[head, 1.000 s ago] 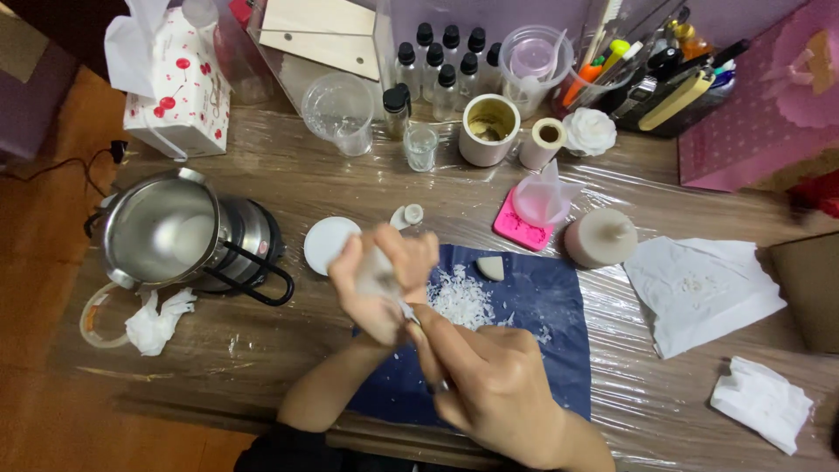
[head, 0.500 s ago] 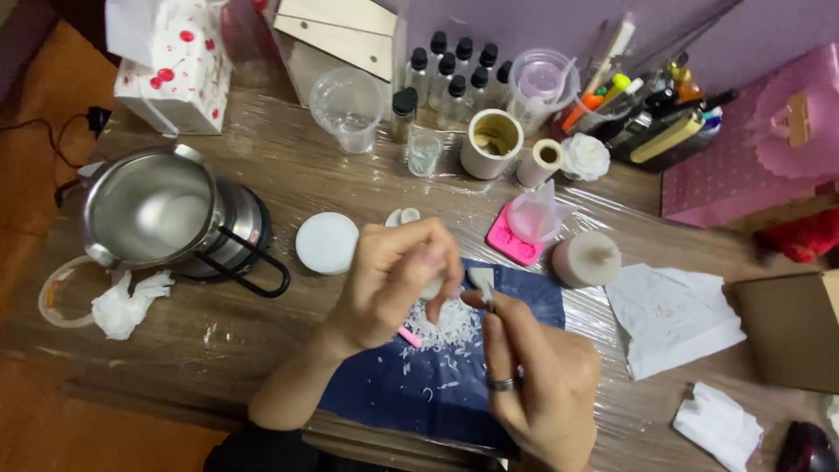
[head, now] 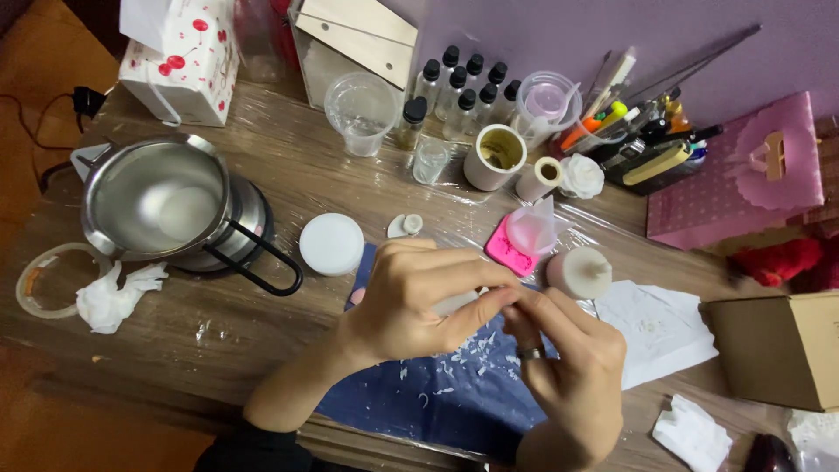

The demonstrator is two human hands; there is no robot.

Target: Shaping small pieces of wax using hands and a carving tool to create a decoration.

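Your left hand [head: 418,301] clasps small white wax piece [head: 456,303]; your right hand [head: 572,371] pinches its end. Beneath both: dark blue mat [head: 454,402], white shavings [head: 468,354]. Left of left hand: white round lid [head: 331,244], steel melting pot [head: 162,205].

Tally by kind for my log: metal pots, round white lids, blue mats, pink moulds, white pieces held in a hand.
Metal pot: 1
Round white lid: 1
Blue mat: 1
Pink mould: 1
White piece in left hand: 1
Total: 5

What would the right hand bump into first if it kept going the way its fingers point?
Probably the left hand: the right hand points up and left, its fingers already meeting the left hand's around a small white piece.
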